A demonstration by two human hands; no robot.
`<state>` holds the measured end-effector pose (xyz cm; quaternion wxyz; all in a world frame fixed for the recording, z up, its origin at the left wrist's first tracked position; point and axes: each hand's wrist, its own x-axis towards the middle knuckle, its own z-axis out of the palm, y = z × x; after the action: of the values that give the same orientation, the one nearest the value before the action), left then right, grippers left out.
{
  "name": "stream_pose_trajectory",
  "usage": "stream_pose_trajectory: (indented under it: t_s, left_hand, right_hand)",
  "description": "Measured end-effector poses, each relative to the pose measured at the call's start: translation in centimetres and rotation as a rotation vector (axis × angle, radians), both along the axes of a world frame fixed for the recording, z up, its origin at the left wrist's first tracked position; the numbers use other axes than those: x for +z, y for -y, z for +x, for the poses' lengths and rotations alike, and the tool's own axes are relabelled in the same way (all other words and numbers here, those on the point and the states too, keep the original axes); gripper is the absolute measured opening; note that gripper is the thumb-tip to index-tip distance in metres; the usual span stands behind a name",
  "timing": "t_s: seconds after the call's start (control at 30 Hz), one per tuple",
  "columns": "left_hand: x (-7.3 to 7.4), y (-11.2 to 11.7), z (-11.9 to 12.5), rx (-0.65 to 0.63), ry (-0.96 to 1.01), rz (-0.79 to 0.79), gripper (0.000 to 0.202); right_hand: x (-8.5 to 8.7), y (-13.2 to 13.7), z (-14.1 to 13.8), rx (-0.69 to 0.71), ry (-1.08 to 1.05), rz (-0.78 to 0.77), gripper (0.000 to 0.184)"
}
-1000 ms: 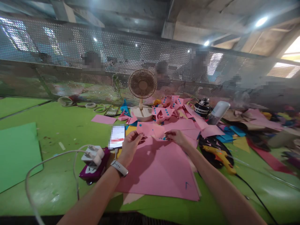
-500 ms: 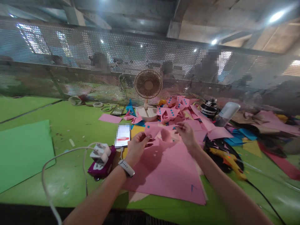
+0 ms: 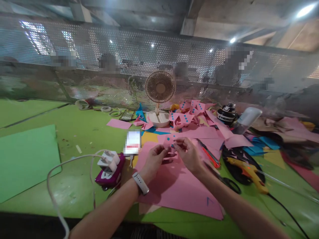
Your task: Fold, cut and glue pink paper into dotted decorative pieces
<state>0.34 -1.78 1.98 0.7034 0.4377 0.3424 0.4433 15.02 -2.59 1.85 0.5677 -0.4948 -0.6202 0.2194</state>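
At far L of green table (image 3: pixel 74 179), green sheet (image 3: pixel 28 162) lies flat. Next, white cable (image 3: pixel 51 192) curves up to white plugs (image 3: pixel 109 161) atop purple power block (image 3: pixel 109 179). Phone (image 3: pixel 133 142) lies just beyond, screen lit, lead at its near end.

Then L hand (image 3: pixel 154 162), white strap (image 3: pixel 141 183) on wrist: thumb & fingers close together, gap narrow; can't tell if they pinch anything. Sm. pink piece (image 3: pixel 163 137) w/ blue squares is just past its fingertips, btwn phone & R hand (image 3: pixel 188 154). Beige fan (image 3: pixel 160 88) stands at rear, by perforated panel (image 3: pixel 99 79). Lg. pink sheet (image 3: pixel 179 196) lies under both hands.

R hand is just beside L, thumb & index tips pinching tiny blue bit (image 3: pixel 172 145) near pink piece. Heap of folded pink paper (image 3: pixel 184 118) w/ blue squares sits behind.

Further R: red-&-black tool (image 3: pixel 213 160), then black tray (image 3: pixel 234 176) w/ yellow glue gun (image 3: pixel 246 169) partly on it, black cord running to near edge.
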Motion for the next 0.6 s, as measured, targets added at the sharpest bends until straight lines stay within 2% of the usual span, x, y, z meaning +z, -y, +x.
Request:
stream_pose_trajectory:
  t_s: [0.13,0.3,0.6]
  left_hand:
    - [-0.11,-0.05,-0.09,0.008,0.03,-0.008,0.03]
    - [-0.27,0.0,-0.21,0.002,0.08,-0.064,0.028]
    - [-0.38,0.11,0.03,0.004,0.119,-0.13,0.027]
  right_hand:
    - [0.03,0.47,-0.02,-0.053,0.176,0.053,0.015]
    - [-0.2,0.53,0.37,-0.041,0.338,0.14,0.016]
    - [-0.15,0.21,0.91,-0.031,0.385,0.155,0.015]
